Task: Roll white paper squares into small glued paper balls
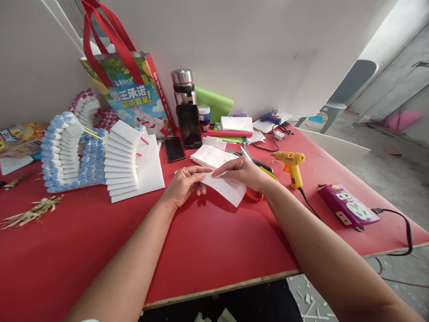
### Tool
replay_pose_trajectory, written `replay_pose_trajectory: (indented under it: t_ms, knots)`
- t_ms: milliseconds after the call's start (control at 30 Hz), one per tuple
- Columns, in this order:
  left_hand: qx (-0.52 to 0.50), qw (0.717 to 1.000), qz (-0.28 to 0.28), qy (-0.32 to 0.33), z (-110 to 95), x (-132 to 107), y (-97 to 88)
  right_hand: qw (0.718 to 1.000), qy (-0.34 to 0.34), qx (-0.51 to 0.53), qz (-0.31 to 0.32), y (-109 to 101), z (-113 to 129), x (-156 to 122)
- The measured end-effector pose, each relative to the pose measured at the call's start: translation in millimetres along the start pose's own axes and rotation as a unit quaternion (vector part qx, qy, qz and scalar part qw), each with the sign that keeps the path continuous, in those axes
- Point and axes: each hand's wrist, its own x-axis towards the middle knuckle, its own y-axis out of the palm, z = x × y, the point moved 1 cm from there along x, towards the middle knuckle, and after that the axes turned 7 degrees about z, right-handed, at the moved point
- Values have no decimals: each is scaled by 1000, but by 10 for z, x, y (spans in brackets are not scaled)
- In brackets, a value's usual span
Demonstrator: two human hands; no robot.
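Observation:
A thin white sheet of paper is held above the red table, its loose end hanging toward the lower right. My left hand pinches the paper's left end between thumb and fingers. My right hand has its fingertips on the same end, close to the left fingertips, and its fingers are pressed together on the paper. Behind the hands lies a stack of white paper. Scissors with an orange handle lie partly hidden under my right hand and wrist.
On the red table, a yellow glue gun and a purple power strip with cords sit at right. White stepped pieces and a blue-and-white model stand left. Behind are a phone, a steel flask and a carrier bag.

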Motion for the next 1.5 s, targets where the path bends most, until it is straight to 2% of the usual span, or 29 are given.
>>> replay_pose_trajectory:
  t_ms: [100,233,300,333,433,500,600,767,967,1067,1167,1267,1367,1433,1500]
  knots:
    - [18,1000,-3,9,-18,-7,-48,999,-12,-26,-34,-136,42,-33]
    - [19,1000,-1,22,-39,-16,-114,979,-32,45,-198,-303,126,-84]
    - [14,999,31,15,-32,-18,-99,967,-27,106,-230,-297,155,-87]
    - [13,999,51,10,-25,-20,-76,968,-14,135,-209,-266,161,-80]
    - [26,995,97,-4,3,-23,23,981,72,168,-62,-106,150,-55]
    - [45,994,102,-5,14,-23,76,986,114,119,18,-2,137,-53]
    - [78,994,79,1,13,-20,101,991,110,28,78,92,134,-60]
    - [118,992,49,13,19,-11,57,993,56,-78,71,112,128,-47]
    - [45,998,45,-4,45,10,23,974,-9,-221,44,131,40,4]
    - [13,999,39,-8,34,8,26,965,-35,-259,29,149,36,6]
    - [4,1000,31,0,16,-5,27,976,-31,-209,52,155,97,-29]
    - [6,999,41,6,1,-23,31,995,49,-23,80,160,156,-74]
    - [17,998,52,11,-9,-35,35,973,117,153,124,192,174,-100]
    - [25,999,45,19,-16,-38,25,962,131,181,157,210,172,-105]
    - [0,999,29,31,-28,-38,0,971,143,137,131,199,165,-101]
